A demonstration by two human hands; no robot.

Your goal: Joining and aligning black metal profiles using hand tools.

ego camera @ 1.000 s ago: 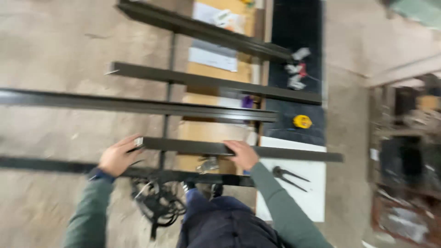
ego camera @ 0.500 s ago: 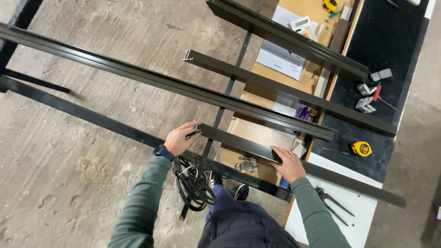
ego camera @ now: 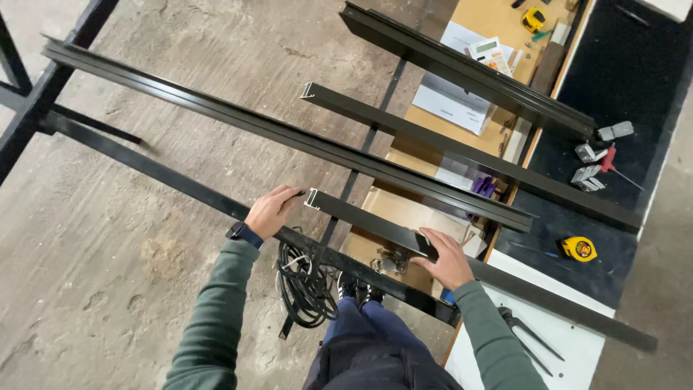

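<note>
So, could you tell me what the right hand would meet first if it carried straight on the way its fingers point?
The right hand rests on the nearest short black profile; going on, it would likely meet the long black profile beyond, though heights are unclear.

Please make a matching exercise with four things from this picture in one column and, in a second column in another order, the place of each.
Things:
1. left hand
2. right hand
3. yellow tape measure
4. black cable coil

Places:
a. on the dark mat at the table's right side
b. hanging under the frame, beside the person's legs
c. at the open end of the short black profile
d. flat on top of that profile, further along

Pairs: 1-c, 2-d, 3-a, 4-b
</note>
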